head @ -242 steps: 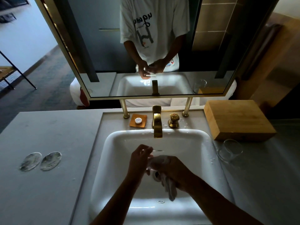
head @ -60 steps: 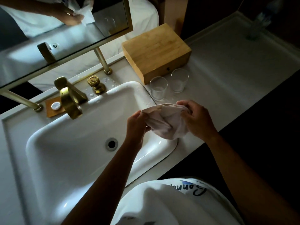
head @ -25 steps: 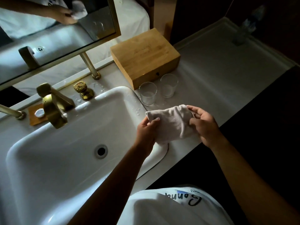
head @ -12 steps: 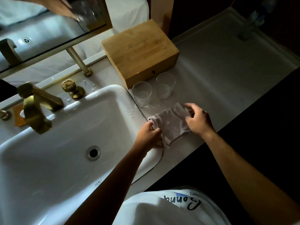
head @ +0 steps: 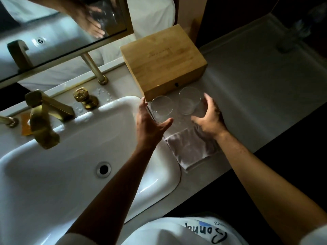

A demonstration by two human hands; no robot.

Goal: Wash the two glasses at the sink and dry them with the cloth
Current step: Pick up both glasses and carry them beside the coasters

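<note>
Both glasses, one (head: 161, 108) by the sink (head: 53, 174) and one (head: 189, 101) beside it, stand upright on the counter (head: 247, 89); the cloth (head: 192, 149) lies folded just in front. Left hand (head: 150, 122) and right hand (head: 209, 119) spread relaxed around a glass each, gripping neither. Washing and drying look finished.

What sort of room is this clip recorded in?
Probably a hotel or guest bathroom vanity: a white ceramic basin with a brass tap, a brass-framed mirror, and two clear glass tumblers beside a bamboo box.
</note>
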